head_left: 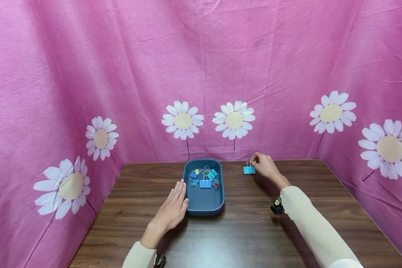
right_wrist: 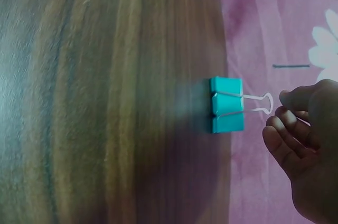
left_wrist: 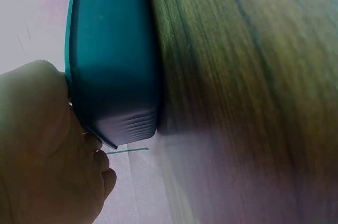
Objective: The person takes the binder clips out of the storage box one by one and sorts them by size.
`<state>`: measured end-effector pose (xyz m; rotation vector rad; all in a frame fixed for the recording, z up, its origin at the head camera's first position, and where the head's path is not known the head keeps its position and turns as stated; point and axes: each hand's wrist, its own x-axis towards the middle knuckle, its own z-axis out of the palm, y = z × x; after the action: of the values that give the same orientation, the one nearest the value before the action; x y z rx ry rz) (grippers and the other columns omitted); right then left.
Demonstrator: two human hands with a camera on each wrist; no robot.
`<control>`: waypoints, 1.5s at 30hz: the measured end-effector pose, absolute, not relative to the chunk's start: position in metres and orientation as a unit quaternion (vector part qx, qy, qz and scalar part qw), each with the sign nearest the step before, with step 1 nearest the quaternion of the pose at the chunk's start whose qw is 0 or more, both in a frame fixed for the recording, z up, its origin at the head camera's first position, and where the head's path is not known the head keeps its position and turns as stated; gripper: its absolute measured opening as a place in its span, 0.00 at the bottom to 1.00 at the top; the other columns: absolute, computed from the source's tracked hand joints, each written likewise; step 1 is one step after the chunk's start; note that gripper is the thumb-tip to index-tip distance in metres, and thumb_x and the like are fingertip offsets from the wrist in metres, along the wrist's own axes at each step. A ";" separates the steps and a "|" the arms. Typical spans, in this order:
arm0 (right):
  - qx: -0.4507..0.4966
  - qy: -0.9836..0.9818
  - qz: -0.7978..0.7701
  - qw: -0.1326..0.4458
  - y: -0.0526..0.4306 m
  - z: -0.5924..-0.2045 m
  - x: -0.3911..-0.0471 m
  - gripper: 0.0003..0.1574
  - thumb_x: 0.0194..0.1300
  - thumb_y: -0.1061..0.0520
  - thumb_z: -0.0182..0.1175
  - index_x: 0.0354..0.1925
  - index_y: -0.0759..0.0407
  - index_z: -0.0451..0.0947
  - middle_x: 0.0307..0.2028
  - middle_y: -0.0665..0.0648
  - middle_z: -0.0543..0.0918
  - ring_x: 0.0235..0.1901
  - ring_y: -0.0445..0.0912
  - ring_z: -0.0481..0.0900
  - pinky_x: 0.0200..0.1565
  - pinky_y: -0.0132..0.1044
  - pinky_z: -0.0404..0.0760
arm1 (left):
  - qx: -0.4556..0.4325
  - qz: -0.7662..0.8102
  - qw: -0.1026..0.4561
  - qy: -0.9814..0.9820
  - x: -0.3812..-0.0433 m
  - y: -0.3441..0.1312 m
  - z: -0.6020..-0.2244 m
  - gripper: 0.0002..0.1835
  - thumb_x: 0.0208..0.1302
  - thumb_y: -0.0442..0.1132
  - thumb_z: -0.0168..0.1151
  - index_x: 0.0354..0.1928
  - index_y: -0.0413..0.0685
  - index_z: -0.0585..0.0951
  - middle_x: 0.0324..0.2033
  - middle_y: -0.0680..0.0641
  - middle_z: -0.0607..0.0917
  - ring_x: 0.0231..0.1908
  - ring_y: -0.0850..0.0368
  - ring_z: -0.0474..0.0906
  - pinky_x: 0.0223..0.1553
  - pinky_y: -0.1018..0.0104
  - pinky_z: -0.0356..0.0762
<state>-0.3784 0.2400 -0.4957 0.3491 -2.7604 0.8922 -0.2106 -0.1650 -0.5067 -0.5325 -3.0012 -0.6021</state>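
A teal binder clip (head_left: 249,170) stands upright near the back edge of the wooden table, its wire handles pointing up. Close beside those handles is my right hand (head_left: 266,166), fingers loosely bent; the right wrist view shows a small gap between its fingertips (right_wrist: 285,99) and the nearer wire handle (right_wrist: 266,102). My left hand (head_left: 172,208) lies along the left side of a dark blue tray (head_left: 204,204), fingers extended against its wall. Inside the tray are several binder clips of different sizes, including a large blue clip (head_left: 205,184) and a teal clip (head_left: 212,174).
The brown wooden table (head_left: 248,238) reaches back to a pink cloth (head_left: 204,67) printed with white daisies, which hangs behind and at both sides. The tray stands left of the lone clip, with bare wood between them.
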 end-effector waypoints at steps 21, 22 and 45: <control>0.220 -0.922 0.309 0.076 0.177 -0.448 -0.360 0.03 0.73 0.59 0.67 0.39 0.57 0.86 0.33 0.53 0.89 0.34 0.44 0.84 0.40 0.41 0.84 | -0.171 -0.175 0.037 -0.969 -0.210 -0.162 -0.508 0.33 0.87 0.46 0.44 0.82 0.32 0.56 0.85 0.36 0.53 0.85 0.39 0.49 0.84 0.43 0.54; 0.227 -0.921 0.308 0.071 0.173 -0.446 -0.359 0.03 0.72 0.59 0.67 0.39 0.57 0.86 0.33 0.52 0.89 0.34 0.44 0.84 0.40 0.40 0.84 | -0.171 -0.175 0.038 -0.969 -0.210 -0.162 -0.508 0.33 0.87 0.46 0.44 0.82 0.32 0.56 0.85 0.36 0.53 0.85 0.40 0.49 0.84 0.43 0.54; 0.339 -0.912 0.231 -0.004 0.103 -0.422 -0.350 0.05 0.74 0.60 0.66 0.46 0.59 0.87 0.38 0.53 0.91 0.35 0.40 0.84 0.40 0.36 0.87 | -0.187 -0.177 0.044 -0.965 -0.219 -0.162 -0.509 0.33 0.87 0.44 0.44 0.82 0.31 0.56 0.85 0.35 0.53 0.85 0.38 0.49 0.83 0.42 0.55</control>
<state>-0.3498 0.1031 -0.4222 1.0679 -2.8730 0.7265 -0.2189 -0.1620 -0.5088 -0.5722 -2.9503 -0.5407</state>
